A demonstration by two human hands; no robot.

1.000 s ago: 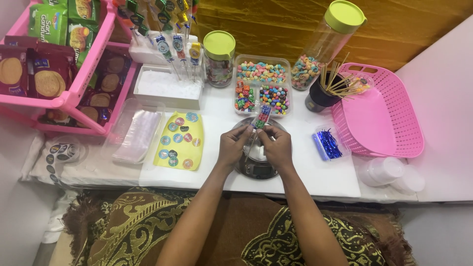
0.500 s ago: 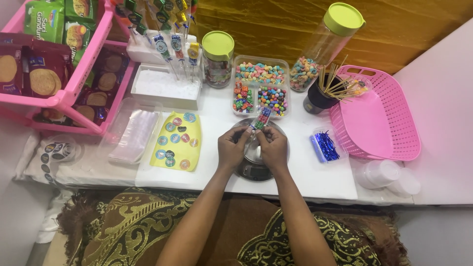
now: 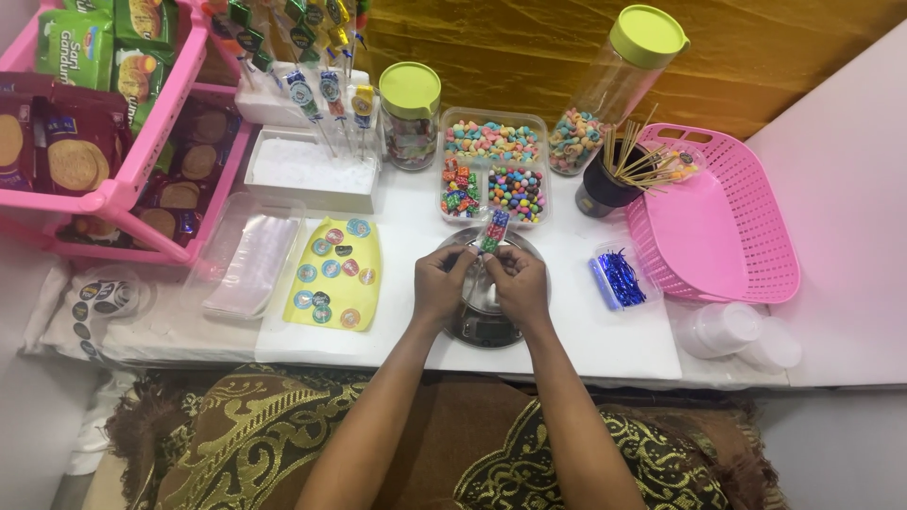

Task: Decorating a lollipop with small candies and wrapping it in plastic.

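Both my hands meet over a round silver scale [image 3: 484,319] at the table's middle. My left hand [image 3: 441,283] and my right hand [image 3: 518,281] pinch the lower end of a narrow clear candy packet [image 3: 493,230] filled with colourful sweets, which stands tilted up between my fingertips. Just beyond it lies a clear divided tray of candies [image 3: 491,168]. A yellow sheet with round stickers [image 3: 333,274] lies left of my left hand.
A pink basket [image 3: 723,222] sits at the right, with blue twist ties [image 3: 619,276] beside it. A black cup of wooden skewers [image 3: 614,175], two green-lidded jars [image 3: 409,115], a white foam block with finished sticks [image 3: 310,170] and a pink snack rack [image 3: 104,132] line the back.
My hands stay over the scale with the packet; the fingers have shifted slightly along its lower end. Nothing else has moved.
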